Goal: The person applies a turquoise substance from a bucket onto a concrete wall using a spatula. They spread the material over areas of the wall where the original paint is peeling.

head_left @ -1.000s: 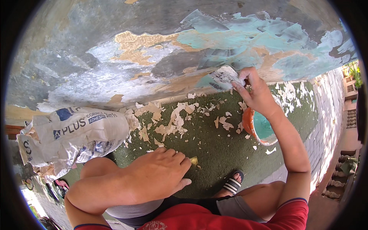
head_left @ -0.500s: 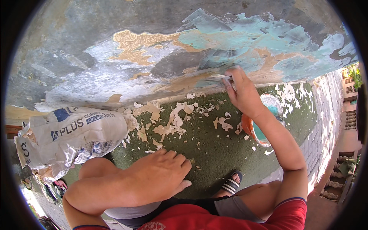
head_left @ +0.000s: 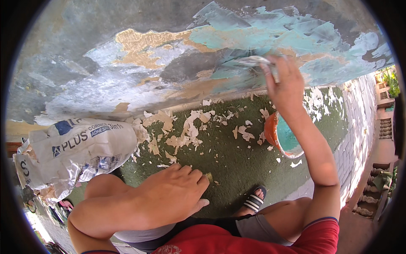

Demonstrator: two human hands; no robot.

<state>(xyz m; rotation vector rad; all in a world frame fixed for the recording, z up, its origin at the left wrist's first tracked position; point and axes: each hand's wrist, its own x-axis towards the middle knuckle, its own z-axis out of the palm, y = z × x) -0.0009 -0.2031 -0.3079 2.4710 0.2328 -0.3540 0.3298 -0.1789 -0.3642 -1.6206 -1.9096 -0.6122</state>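
My right hand [head_left: 287,80] is closed on a putty knife [head_left: 256,60], smeared by motion, its pale blade at the wall [head_left: 186,70]. Turquoise filler [head_left: 270,36] is spread over the wall around the blade, among white, tan and bare grey patches. Below that hand stands an orange bucket [head_left: 272,129] with turquoise filler inside, partly covered by my forearm. My left hand [head_left: 177,190] hangs over my bent knee with its fingers curled. A small yellowish piece [head_left: 209,178] shows beside its fingertips; whether the hand grips it is unclear.
A crumpled white sack [head_left: 84,148] lies on the left against the wall's foot. Peeled paint flakes [head_left: 188,131] litter the green ground [head_left: 228,165]. My sandalled foot [head_left: 256,201] is at lower centre. Grey paving [head_left: 353,122] and a balustrade [head_left: 374,190] are on the right.
My right hand has moved right and up along the wall with the putty knife. The left hand stays nearly where it was. The view has shifted slightly.
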